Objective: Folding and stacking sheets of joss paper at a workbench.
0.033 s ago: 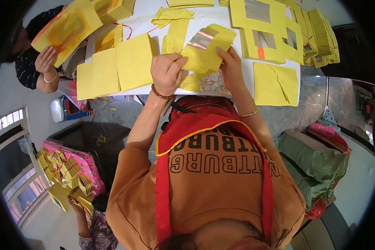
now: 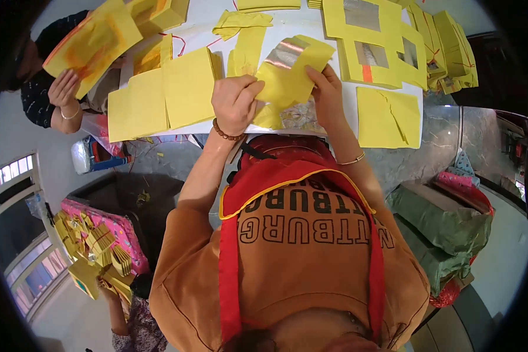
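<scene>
Between my hands, over the near edge of the table, is a yellow paper sheet with a shiny silver foil patch [image 2: 299, 73]. Its left edge is gripped by my left hand [image 2: 236, 101], whose fingers are curled in tightly. My right hand [image 2: 325, 91] pinches the opposite edge between thumb and fingers. Beneath the sheet lie crumpled yellow paper and a clear crinkled plastic piece [image 2: 299, 115], partly hidden. A neat stack of yellow sheets [image 2: 189, 91] stands left of my left hand. To the right of my right hand lies a creased yellow sheet [image 2: 387, 117].
More foil-patched yellow paper [image 2: 353, 16] is piled at the far right of the white table [image 2: 302, 24]. Across the left corner, a co-worker's hand [image 2: 64, 88] holds an orange-stained yellow sheet [image 2: 94, 44]. Behind me are another person at lower left and green wrapped bundles [image 2: 446, 217] at right.
The right side of the sheet and my right hand have shifted very slightly to the right. My left hand keeps its grip.
</scene>
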